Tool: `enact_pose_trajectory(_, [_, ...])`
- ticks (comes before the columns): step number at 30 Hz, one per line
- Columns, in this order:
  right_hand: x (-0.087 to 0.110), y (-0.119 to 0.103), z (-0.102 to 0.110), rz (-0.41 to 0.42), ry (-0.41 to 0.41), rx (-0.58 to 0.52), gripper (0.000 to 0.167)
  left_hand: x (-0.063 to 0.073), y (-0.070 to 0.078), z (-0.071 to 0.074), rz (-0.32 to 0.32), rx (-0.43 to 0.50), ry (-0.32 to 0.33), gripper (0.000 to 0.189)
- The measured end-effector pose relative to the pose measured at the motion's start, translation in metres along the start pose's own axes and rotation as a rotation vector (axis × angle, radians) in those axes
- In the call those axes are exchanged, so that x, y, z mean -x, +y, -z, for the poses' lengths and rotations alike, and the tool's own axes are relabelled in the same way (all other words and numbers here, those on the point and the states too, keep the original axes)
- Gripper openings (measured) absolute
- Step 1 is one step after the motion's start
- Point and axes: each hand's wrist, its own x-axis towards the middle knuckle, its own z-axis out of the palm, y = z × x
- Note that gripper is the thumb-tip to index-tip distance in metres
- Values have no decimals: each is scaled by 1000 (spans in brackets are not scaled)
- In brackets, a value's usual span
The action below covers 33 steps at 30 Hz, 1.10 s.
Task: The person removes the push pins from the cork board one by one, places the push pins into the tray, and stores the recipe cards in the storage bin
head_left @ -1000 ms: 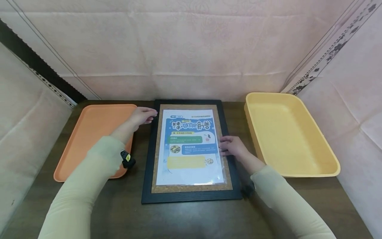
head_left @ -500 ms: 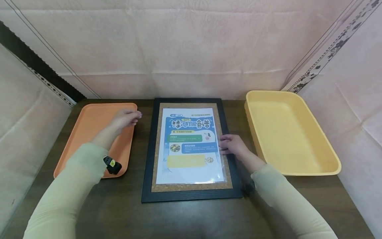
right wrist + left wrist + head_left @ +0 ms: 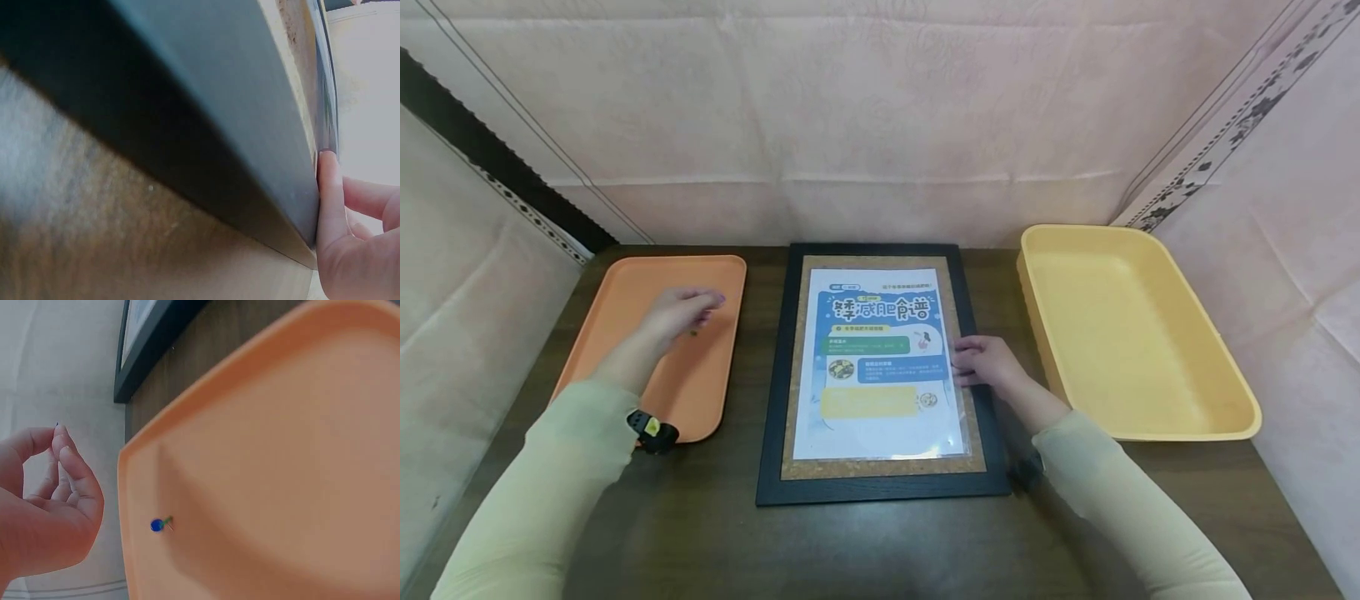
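My left hand [image 3: 676,318] is above the orange tray [image 3: 692,408], its thumb and index fingertip pinching a tiny push pin; only a dark speck of it shows in the left wrist view. Below, a blue push pin [image 3: 157,525] and a green push pin [image 3: 167,520] lie together on the tray. A printed sheet [image 3: 880,433] in a clear sleeve lies on a cork board [image 3: 880,469] with a black frame [image 3: 880,492]. My right hand [image 3: 991,364] rests its straight fingers on the sheet's right edge, across the frame.
A deep yellow bin [image 3: 1142,333] stands on the right of the brown table [image 3: 880,550]. Pale cloth [image 3: 880,108] hangs behind and at both sides. The orange tray sits left of the board, with a strip of table between them.
My left hand has moved left and slightly down from the frame's left edge to above the orange tray, still pinched. The right hand and the sheet have stayed in place.
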Motion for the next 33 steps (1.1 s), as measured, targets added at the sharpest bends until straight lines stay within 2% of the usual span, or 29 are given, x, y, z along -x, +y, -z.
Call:
enact_pose_trajectory(7, [-1,-1,0,-3,-6,-2,41,10,-12,6,-1,32,10,49])
enact_pose_trajectory(11, [-3,-2,3,-18,-13,-7,42,13,-16,10,3,103,18,34])
enact_pose_trajectory(14, [-3,-3,5,-35,-21,-8,44,15,-18,11,0,111,7,30])
enact_pose_trajectory(18, [-3,-7,7,-40,-35,4,47,15,-18,11,-3,75,-5,42])
enact_pose_trajectory(21, [-2,-10,8,-11,-38,0,46,14,-19,10,8,72,-3,48])
enact_pose_trajectory(26, [5,-16,21,42,24,-40,43,14,-17,8,6,79,-2,42])
enact_pose_trajectory(30, [15,-24,42,88,108,-12,46,14,-16,8,-12,90,0,40])
enact_pose_trajectory(33, [26,-28,62,75,148,-53,48,14,-15,8,-14,103,-1,39])
